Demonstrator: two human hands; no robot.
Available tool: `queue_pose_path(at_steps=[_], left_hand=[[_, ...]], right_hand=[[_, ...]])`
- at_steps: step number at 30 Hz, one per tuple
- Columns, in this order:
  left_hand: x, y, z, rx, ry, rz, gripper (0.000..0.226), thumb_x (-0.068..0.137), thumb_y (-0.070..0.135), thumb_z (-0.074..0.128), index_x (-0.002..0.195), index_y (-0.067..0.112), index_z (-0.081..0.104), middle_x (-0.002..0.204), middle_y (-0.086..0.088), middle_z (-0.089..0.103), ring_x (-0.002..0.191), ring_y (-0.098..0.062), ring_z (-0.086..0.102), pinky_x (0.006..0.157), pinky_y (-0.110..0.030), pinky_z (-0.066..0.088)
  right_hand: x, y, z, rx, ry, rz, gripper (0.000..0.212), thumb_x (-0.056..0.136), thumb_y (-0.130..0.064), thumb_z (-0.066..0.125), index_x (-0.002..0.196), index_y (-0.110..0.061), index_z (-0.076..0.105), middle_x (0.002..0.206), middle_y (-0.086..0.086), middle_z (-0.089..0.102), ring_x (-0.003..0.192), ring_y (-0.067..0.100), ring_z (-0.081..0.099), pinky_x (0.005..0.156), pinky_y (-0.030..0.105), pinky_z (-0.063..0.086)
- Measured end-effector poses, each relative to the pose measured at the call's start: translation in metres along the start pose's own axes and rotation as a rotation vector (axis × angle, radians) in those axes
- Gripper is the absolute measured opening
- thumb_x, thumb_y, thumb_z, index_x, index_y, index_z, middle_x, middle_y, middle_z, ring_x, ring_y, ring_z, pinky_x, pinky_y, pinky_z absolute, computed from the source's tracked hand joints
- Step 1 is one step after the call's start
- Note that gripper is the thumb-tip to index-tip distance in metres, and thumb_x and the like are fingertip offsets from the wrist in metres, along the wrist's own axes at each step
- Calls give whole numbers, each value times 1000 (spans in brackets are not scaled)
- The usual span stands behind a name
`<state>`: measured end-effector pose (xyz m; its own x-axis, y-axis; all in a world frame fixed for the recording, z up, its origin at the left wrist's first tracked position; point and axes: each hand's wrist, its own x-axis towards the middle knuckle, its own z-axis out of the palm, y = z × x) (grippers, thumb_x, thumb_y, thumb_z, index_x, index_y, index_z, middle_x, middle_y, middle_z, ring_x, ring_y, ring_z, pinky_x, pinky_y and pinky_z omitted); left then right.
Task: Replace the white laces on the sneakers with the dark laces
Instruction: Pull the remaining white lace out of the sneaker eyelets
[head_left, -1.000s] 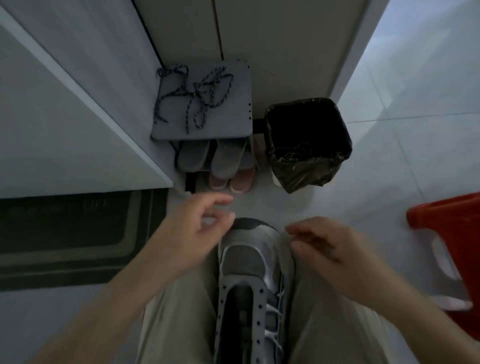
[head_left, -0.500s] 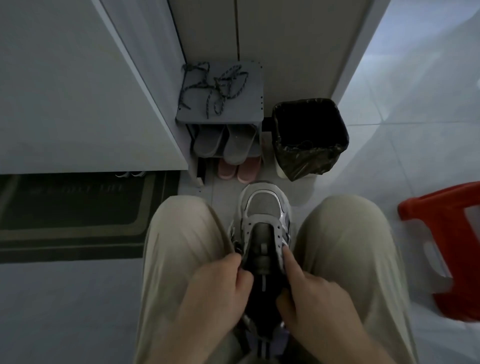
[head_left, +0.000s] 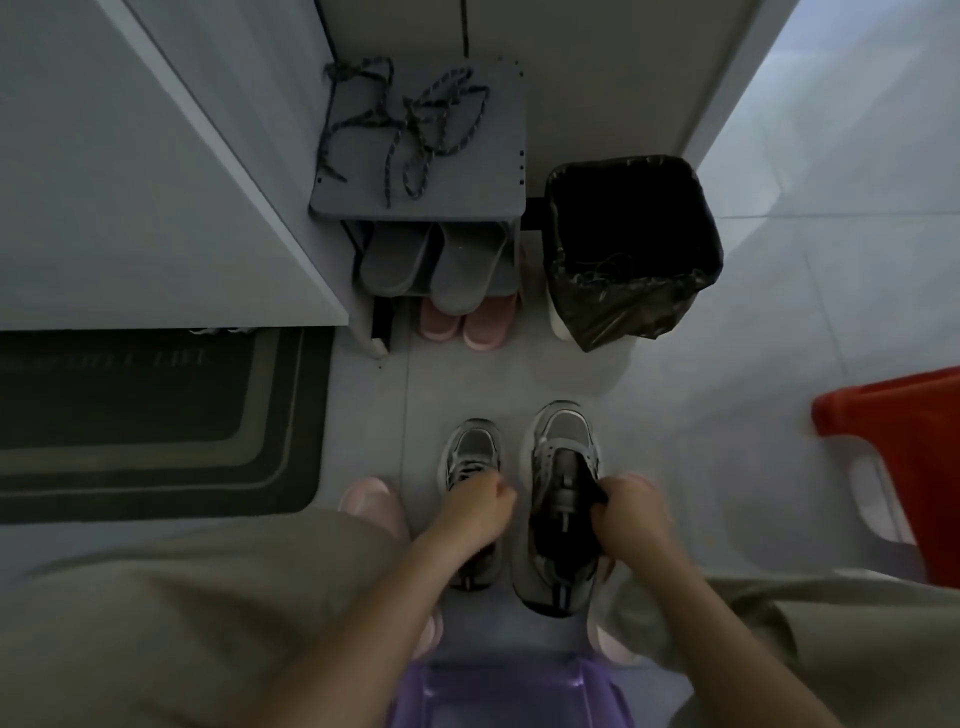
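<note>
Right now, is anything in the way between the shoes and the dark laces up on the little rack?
Nothing visible blocks it. The dark laces lie loose on top of the shoe rack, straight ahead of the two sneakers. Only bare floor lies between; the bin stands off to the side.

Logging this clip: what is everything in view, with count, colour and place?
sneakers: two, grey, floor centre
dark laces: loose tangle, on rack top
rack: one, grey, against wall
slippers: two grey in rack, two pink below
bin: one, black liner, right of rack
mat: one, dark, left
stool: one, red, right edge
left hand: on left sneaker
right hand: fingers gripping right sneaker's opening
</note>
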<state>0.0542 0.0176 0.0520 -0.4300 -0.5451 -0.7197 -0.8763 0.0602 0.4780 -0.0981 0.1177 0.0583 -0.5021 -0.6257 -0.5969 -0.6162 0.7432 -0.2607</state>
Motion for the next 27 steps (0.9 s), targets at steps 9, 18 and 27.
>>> queue_pose_path(at_steps=[9,18,27], left_hand=[[77,-94,16,205,-136,-316,41,90,39,50,113,6,60,116,-14,63,107,-29,59,83,-31,46],[92,-87,21,250,-123,-287,28,90,20,43,109,10,61,115,-13,64,108,-30,60,87,-34,48],[-7,-11,-47,293,124,-94,28,92,22,42,113,13,59,119,-12,62,111,-31,57,83,-32,44]], right_hand=[[78,21,66,-42,-140,53,34,89,-17,39,120,-22,53,99,11,70,92,32,64,73,34,49],[84,31,85,-39,-269,107,31,90,-27,43,120,-17,41,108,15,63,100,35,58,80,39,49],[25,-58,-32,117,-429,-258,51,76,-52,66,111,-17,59,105,4,64,97,21,61,87,36,49]])
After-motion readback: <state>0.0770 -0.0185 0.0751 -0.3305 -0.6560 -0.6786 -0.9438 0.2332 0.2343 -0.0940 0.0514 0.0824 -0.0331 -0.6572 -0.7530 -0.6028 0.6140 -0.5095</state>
